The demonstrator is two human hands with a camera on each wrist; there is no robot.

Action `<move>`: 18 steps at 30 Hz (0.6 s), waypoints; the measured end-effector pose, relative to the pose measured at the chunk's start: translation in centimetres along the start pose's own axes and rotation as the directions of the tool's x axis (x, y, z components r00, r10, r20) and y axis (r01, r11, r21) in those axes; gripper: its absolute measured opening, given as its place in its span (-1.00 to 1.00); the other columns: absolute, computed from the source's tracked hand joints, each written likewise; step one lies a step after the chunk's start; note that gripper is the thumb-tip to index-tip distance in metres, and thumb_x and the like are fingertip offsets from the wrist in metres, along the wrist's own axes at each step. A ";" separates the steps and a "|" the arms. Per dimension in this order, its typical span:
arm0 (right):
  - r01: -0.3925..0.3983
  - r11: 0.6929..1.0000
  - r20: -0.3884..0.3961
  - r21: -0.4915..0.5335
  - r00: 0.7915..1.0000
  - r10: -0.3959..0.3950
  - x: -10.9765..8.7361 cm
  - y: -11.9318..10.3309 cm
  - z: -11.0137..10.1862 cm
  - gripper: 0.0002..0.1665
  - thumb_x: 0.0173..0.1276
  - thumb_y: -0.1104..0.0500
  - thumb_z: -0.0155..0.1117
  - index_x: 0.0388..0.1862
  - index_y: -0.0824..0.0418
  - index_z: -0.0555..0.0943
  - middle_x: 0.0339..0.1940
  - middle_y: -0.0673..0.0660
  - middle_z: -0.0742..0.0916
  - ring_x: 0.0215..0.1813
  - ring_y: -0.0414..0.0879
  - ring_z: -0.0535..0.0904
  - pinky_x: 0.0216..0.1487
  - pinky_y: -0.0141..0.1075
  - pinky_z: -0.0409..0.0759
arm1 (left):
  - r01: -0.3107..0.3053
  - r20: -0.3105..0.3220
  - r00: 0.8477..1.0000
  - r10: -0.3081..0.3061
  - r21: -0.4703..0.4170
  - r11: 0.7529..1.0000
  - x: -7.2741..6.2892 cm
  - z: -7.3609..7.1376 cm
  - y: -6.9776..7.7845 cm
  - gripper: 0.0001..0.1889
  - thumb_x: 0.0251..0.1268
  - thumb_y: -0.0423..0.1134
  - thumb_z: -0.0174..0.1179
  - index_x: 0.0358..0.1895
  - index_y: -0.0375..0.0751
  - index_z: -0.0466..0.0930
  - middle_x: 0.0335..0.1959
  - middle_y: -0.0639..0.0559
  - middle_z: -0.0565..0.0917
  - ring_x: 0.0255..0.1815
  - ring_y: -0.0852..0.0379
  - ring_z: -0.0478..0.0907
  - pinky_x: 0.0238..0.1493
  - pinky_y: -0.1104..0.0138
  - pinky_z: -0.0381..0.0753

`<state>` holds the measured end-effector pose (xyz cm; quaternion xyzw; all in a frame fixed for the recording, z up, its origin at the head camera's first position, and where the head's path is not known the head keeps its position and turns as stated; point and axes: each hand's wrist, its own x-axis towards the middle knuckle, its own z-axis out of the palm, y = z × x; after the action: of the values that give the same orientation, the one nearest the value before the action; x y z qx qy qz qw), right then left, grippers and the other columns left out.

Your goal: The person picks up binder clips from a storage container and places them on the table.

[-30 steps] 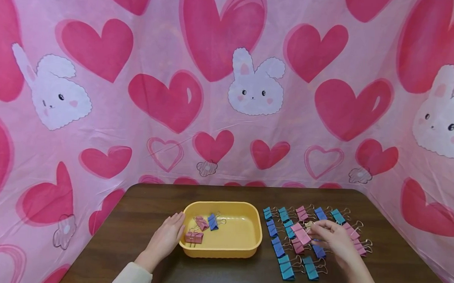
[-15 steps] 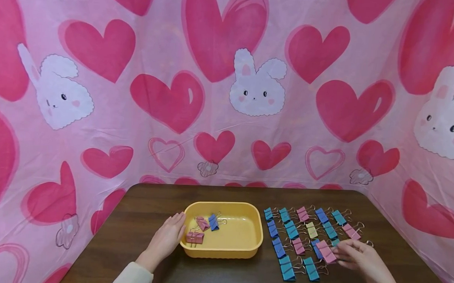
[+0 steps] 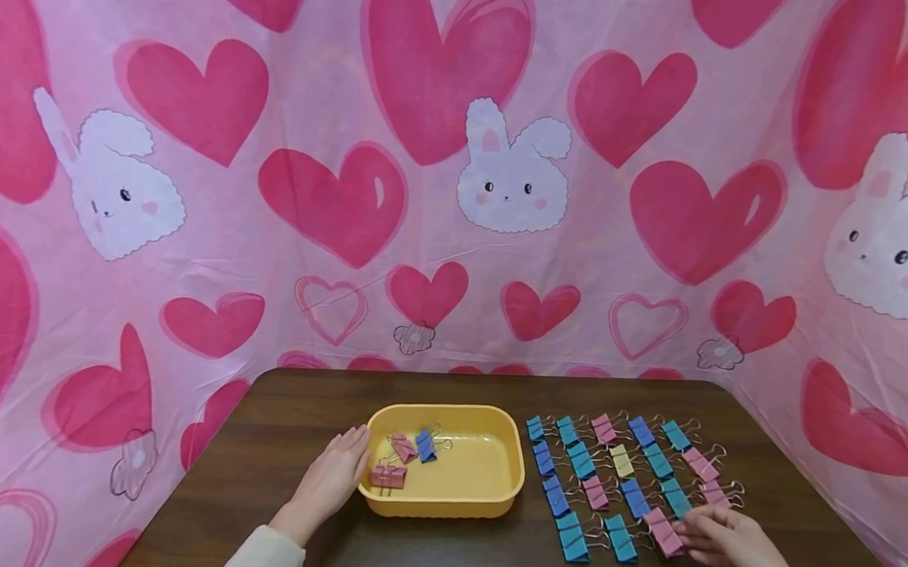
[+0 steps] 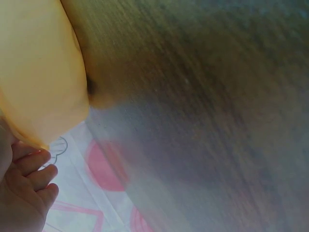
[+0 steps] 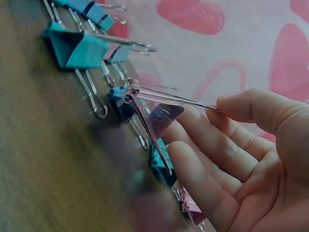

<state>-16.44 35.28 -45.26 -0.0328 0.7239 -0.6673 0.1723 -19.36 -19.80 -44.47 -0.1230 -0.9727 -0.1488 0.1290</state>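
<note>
A pink binder clip (image 3: 664, 532) is pinched by its wire handle between the thumb and a finger of my right hand (image 3: 733, 543). It sits at the front right end of the laid-out clips; in the right wrist view the pink clip (image 5: 157, 113) appears just over the table. To its left is a teal binder clip (image 3: 621, 540). My left hand (image 3: 330, 473) touches the left side of a yellow tray (image 3: 446, 507) with extended fingers. Inside that tray lie two pink clips (image 3: 389, 477) and a blue clip (image 3: 427, 445).
Rows of binder clips, such as a yellow one (image 3: 622, 461) among blue, teal and pink ones, cover the right of the brown table (image 3: 307, 395). Behind the table hangs a pink cloth (image 3: 440, 250) printed with hearts and rabbits.
My right hand has carried the pink clip from above the middle of the rows toward the front right, lowering it beside the front teal clip. The left hand stays at the tray.
</note>
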 end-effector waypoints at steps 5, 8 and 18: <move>-0.045 0.998 -0.013 -0.031 0.999 0.045 0.1 0.5 -0.2 -0.71 0.45 0.19 -0.03 -0.23 0.41 0.55 -0.26 0.19 0.70 -0.23 -0.08 0.64 -0.18 -0.14 0.62 | 0.004 0.011 1.000 -0.004 -0.008 1.000 0.0 -0.1 0.0 -0.57 0.31 -0.25 0.07 0.16 -0.47 0.42 0.18 -0.28 0.43 0.24 -0.19 0.31 0.27 0.03 0.18; -0.060 0.998 -0.004 -0.020 0.998 0.060 0.1 0.8 -0.4 -0.70 0.44 0.19 -0.02 -0.22 0.42 0.55 -0.25 0.19 0.70 -0.22 -0.08 0.64 -0.17 -0.13 0.62 | 0.001 0.012 1.000 -0.001 -0.008 1.000 0.0 -0.1 0.0 -0.57 0.31 -0.25 0.07 0.16 -0.47 0.42 0.18 -0.29 0.43 0.24 -0.19 0.31 0.27 0.03 0.18; -0.109 0.994 -0.081 0.000 0.991 0.108 0.2 1.0 -0.3 -0.72 0.43 0.22 -0.01 -0.22 0.44 0.54 -0.25 0.20 0.69 -0.21 -0.05 0.63 -0.15 -0.11 0.61 | -0.009 -0.002 1.000 0.009 -0.005 1.000 0.1 0.0 -0.1 -0.58 0.31 -0.26 0.08 0.14 -0.48 0.43 0.17 -0.29 0.43 0.23 -0.19 0.32 0.27 0.03 0.18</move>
<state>-16.47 35.59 -46.29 0.0332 0.7325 -0.6561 0.1788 -19.46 -19.86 -44.51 -0.1277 -0.9716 -0.1508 0.1303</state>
